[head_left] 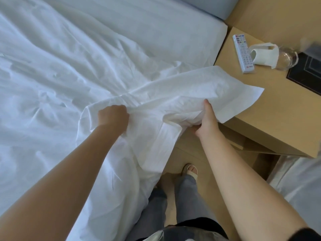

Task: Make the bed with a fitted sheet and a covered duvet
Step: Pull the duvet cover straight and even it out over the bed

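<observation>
Bedside, seen from my remote station through the head camera: a person's left hand (112, 117), just left of centre frame, is clenched in a fist round a bunched fold of the white duvet cover (173, 91); the right hand (206, 122), right of centre, grips the same cover near its corner, thumb on top and fingers tucked beneath the fold; both arms are stretched forward from the lower edge of the frame.

The cover lies crumpled across the left and centre of the frame and hangs down the side of the bed at lower centre; its flat, pointed corner juts to the right past the right hand and overlaps the near edge of the wooden nightstand (271, 108); I cannot tell whether a duvet is inside it. The mattress (182, 32), in a smooth white sheet, shows in the upper centre, with a blue-grey headboard (208, 7) along the top edge.

On the nightstand, upper right, lie a white remote control (243, 53), a tipped roll of white tissue (262, 55) just beside it, a clear glass (286, 58) touching the tissue, and a dark tray (309, 72) at the frame's right edge; at lower centre stands a sandalled foot (190, 171) on the wooden floor.
</observation>
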A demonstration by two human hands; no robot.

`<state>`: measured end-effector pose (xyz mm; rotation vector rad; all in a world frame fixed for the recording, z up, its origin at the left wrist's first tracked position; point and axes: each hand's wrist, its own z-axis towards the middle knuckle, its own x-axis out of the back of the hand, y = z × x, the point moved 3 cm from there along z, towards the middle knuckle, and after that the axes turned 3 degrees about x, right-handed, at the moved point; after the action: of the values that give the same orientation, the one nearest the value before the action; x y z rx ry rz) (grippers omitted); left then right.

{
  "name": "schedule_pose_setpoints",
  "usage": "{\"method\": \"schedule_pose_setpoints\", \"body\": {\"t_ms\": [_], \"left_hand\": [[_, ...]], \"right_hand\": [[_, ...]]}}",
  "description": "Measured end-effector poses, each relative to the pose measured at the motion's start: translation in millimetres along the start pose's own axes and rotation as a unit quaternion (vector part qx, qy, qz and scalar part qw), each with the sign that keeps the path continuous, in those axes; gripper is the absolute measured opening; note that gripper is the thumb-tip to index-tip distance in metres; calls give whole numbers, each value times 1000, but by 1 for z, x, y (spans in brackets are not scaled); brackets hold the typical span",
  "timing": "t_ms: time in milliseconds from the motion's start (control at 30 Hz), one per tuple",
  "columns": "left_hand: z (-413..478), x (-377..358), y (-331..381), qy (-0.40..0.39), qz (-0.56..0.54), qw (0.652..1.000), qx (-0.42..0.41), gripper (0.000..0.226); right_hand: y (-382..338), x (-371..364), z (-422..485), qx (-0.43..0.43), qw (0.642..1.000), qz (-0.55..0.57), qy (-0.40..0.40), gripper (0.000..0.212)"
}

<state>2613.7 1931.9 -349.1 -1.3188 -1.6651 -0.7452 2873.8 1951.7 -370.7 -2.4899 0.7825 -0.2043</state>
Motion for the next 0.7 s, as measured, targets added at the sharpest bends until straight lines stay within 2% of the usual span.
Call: {"method": "schedule_pose_setpoints", "body": {"t_ms": [100, 167, 267, 333, 367, 400, 467, 500, 567, 600, 633, 700], "left_hand": [[-12, 18, 37, 34, -9, 999, -24, 22], [-24, 26, 69, 60, -71, 992, -85, 29], [-38, 26, 117, 24, -168, 975, -143, 57], [-40, 17, 139, -38, -91, 987, -128, 85], [-39, 9, 147, -63, -25, 992, -110, 91], [-37, 4, 151, -80, 32, 993, -82, 86], [-30, 3, 156, -96, 62, 993, -21, 54], [-26, 7, 157, -102, 34, 994, 3, 37], [-21, 15, 158, -91, -53, 993, 47, 8], [-23, 24, 161, -84, -97, 989, 68, 6], [-27, 34, 166, -80, -139, 983, 87, 16], [-37, 59, 181, -52, -212, 970, 107, 19]], "right_hand": [[-18, 2, 16, -23, 996, 41, -82, 49], [-26, 2, 28, -34, 993, 45, -99, 38], [-35, -3, 48, -55, 991, -2, -126, 44], [-45, -8, 62, -74, 988, -49, -128, 37], [-50, -10, 68, -76, 986, -81, -122, 34], [-56, -13, 74, -71, 984, -119, -112, 32], [-68, -18, 85, -47, 982, -166, -71, 33], [-74, -22, 89, -19, 985, -165, -54, 35], [-95, -39, 83, 52, 983, -165, -69, 48], [-108, -50, 76, 85, 976, -178, -90, 54], [-123, -60, 68, 115, 968, -192, -113, 57], [-160, -82, 46, 167, 950, -208, -163, 59]]}}
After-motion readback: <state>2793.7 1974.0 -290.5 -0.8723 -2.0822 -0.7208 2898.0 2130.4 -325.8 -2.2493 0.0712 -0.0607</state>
